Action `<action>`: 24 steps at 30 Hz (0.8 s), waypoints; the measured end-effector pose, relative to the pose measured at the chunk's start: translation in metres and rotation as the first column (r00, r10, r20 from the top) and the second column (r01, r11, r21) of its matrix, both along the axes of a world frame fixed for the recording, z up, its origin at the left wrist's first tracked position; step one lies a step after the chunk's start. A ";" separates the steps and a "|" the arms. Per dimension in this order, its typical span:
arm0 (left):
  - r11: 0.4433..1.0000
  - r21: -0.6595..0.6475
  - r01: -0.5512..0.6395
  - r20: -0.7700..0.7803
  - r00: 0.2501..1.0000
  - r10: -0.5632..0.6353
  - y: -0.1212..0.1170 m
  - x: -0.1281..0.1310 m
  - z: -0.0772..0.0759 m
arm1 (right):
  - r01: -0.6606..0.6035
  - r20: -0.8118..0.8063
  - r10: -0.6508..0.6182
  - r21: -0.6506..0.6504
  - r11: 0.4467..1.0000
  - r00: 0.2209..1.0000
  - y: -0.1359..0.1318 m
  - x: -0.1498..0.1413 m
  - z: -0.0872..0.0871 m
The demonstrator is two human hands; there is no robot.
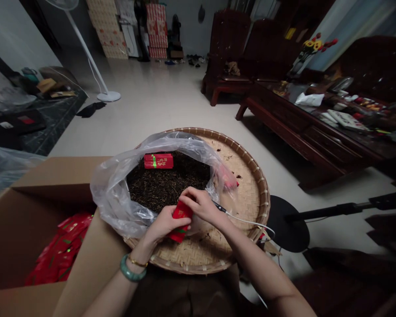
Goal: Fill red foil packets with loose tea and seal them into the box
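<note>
Nearest, a green bangle (pixel 131 269) and a gold bracelet (pixel 137 263) are circling the left wrist. The left hand (pixel 162 223) is gripping a red packet (pixel 181 211) between thumb and fingers, over the near edge of a clear plastic bag (pixel 108 193). The right hand (pixel 203 206) is bending its fingers over the packet's upper end, closed in close to it; whether they are pinching it or only touching it, I cannot tell. Nor can I tell whether the left hand is holding one packet or several layered together.

The step in hand appears to be working at that upper end. Judging from this hold, a next move there is calling for a steady left grip and light right fingertips, with the packet staying upright enough to control its end.

To the left, a cardboard box (pixel 90 259) is holding more red packets (pixel 64 248). A round woven tray (pixel 265 189) is supporting the bag, which is opening around dark, dry shreds (pixel 158 189). A pen-like tool (pixel 219 206) with a white cord is lying beside the right hand. Farther in, a small red stack (pixel 159 161) is resting on the shreds.

Beyond, a dark wooden table (pixel 284 125) is standing to the right, and a white fan base (pixel 108 96) to the left.
</note>
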State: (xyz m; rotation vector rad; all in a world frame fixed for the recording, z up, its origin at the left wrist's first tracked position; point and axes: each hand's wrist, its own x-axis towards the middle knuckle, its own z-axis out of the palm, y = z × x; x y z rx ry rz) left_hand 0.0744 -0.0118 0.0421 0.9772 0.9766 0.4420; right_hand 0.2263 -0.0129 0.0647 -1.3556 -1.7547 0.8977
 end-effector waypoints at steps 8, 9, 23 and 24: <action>0.576 0.122 -0.808 0.607 0.520 0.601 0.007 -0.089 0.047 | 0.536 -0.347 -0.520 -0.056 0.842 0.780 -0.012 0.082 0.002; 0.519 0.156 -0.840 0.638 0.487 0.596 0.008 -0.098 0.055 | 0.602 -0.350 -0.578 -0.049 0.797 0.737 -0.010 0.101 0.003; 0.633 0.773 -0.040 -0.137 0.964 0.230 -0.008 -0.005 -0.010 | 0.571 -0.010 -0.583 0.220 0.791 0.812 -0.048 0.092 -0.028; 0.551 0.834 0.018 -0.167 0.961 0.222 -0.009 -0.001 -0.015 | 0.520 0.018 -0.538 0.227 0.823 0.843 -0.051 0.081 -0.030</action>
